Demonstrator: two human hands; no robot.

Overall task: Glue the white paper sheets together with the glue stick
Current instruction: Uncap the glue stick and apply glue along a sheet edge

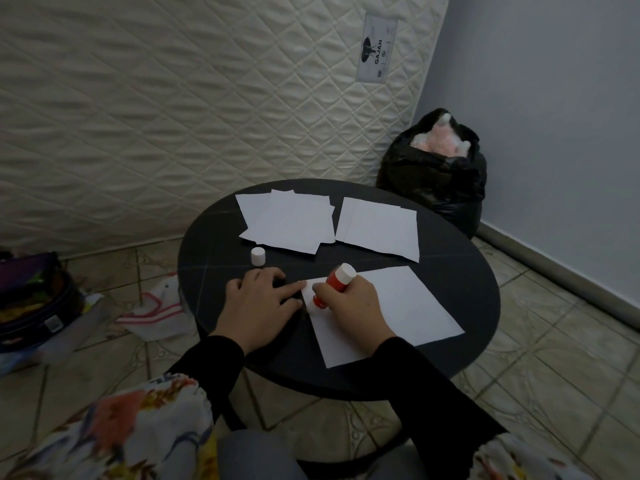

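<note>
Head view showed my right hand [349, 306] wrapped around the glue stick [334, 284], fingers curled on its red barrel, the tip tilted down onto the near-left corner of the sheet [398, 306] and the white end pointing up and away. I held it slanted like that, I judged, so the glue would drag along the edge rather than dig in. Just left of the grip my left hand [263, 299] lay flat, fingers straight, their tips on that same corner; that pinned the paper so it would not slide under the stick.

Beyond the left hand stood the cap [258, 256], upright and off the stick, parked close for recapping. Farther out on the table [460, 268] waited a loose stack [291, 221] of overlapping sheets, and beside it to the right a second pile [377, 226], both well apart from the grip, kept clear of glue.

Past the table a quilted mattress [173, 116] leaned upright; its label [376, 48] read "GAJAH". I could read no writing on the stick.
</note>
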